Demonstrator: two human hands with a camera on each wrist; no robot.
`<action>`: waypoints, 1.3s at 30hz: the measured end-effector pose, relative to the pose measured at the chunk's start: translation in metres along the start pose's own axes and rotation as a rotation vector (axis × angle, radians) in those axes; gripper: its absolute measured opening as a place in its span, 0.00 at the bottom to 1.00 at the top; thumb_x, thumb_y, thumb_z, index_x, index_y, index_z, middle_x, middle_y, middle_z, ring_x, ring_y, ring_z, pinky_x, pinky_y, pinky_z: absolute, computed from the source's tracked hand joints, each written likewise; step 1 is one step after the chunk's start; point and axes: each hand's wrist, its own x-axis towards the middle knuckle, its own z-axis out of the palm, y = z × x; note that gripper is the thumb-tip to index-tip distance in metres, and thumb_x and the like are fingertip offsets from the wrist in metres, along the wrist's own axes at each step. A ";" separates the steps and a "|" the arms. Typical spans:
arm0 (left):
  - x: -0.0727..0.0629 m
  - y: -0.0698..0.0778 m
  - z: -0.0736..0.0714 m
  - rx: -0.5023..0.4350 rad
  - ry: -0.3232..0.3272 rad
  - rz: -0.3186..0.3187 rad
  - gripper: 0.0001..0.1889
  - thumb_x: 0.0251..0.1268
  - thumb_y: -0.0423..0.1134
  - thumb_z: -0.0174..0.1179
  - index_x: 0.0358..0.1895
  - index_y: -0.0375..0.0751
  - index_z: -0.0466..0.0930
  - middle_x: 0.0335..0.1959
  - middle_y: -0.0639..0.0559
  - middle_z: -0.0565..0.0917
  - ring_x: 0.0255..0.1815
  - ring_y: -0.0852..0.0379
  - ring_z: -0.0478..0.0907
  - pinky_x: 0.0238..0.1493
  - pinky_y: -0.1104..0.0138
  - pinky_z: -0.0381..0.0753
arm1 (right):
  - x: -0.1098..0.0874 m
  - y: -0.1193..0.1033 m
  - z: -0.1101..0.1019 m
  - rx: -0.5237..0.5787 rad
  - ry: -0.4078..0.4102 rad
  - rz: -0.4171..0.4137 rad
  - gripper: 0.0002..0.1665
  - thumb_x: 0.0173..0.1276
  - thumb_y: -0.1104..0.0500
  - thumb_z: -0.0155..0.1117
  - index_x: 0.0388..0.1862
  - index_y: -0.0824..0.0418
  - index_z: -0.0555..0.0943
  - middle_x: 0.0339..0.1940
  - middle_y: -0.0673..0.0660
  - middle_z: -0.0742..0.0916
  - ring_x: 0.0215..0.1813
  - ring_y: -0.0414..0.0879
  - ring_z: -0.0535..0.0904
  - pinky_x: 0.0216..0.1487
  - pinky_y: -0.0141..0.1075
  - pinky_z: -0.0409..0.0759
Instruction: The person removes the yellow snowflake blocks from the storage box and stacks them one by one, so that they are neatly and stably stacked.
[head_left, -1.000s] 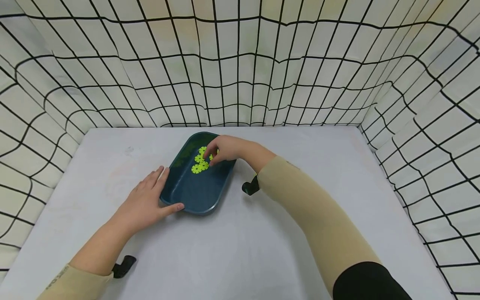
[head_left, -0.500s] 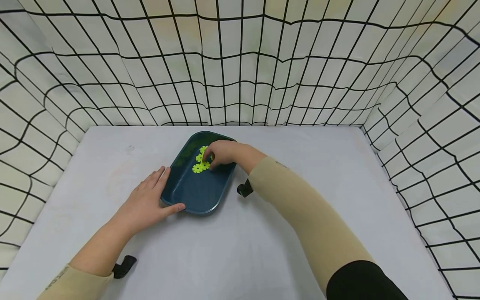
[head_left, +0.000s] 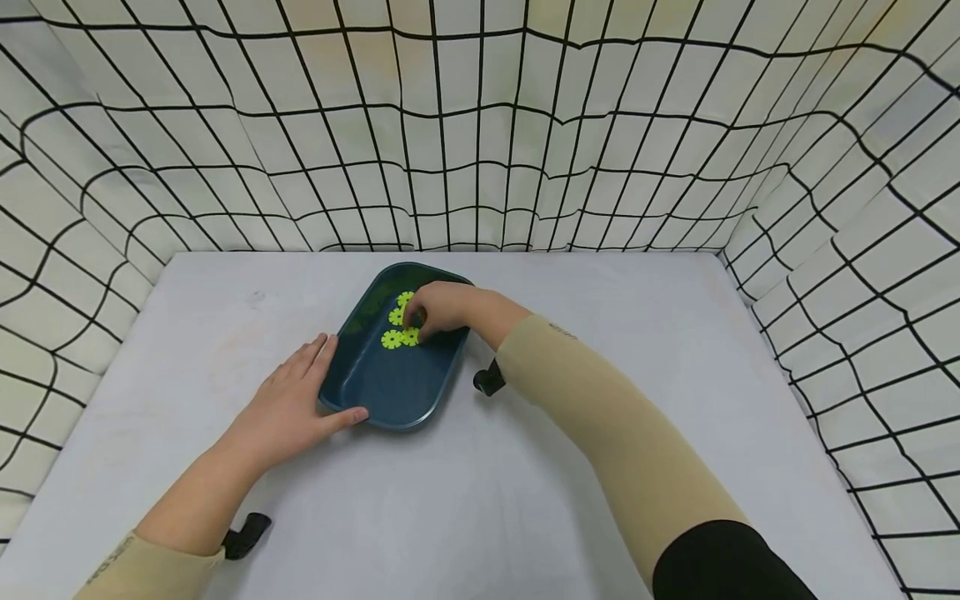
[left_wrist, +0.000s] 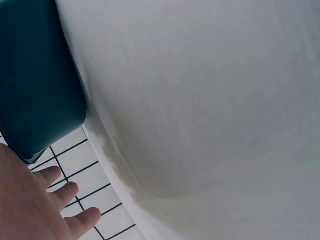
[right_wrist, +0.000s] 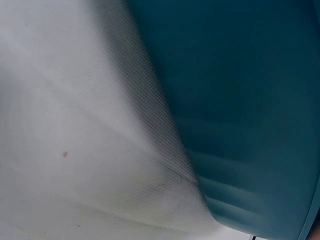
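With the left hand (head_left: 288, 408) flat on the counter (head_left: 600, 275), bracing the blue tray (head_left: 390, 392), the right hand (head_left: 438, 308) should pinch one green gear disc (head_left: 392, 338) cleanly from the tray's far end.

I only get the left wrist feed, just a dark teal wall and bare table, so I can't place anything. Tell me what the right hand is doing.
Observer: The right hand reaches into the far end of the teal tray, fingers curled on the yellow-green flower-shaped pieces.
Operator: Say where those pieces lie.
Observer: They are clustered on the tray floor at its far end; the near half is bare.
Operator: Report my own hand's contact.
Observer: The left hand lies flat on the table, fingers along the tray's left side, thumb against its near rim.
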 end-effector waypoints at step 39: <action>0.000 0.000 0.000 -0.002 0.004 0.007 0.64 0.54 0.77 0.56 0.80 0.36 0.36 0.79 0.32 0.47 0.77 0.32 0.46 0.70 0.34 0.51 | 0.002 -0.003 0.009 -0.004 0.050 0.003 0.14 0.67 0.56 0.70 0.50 0.50 0.80 0.39 0.49 0.81 0.40 0.42 0.75 0.42 0.33 0.75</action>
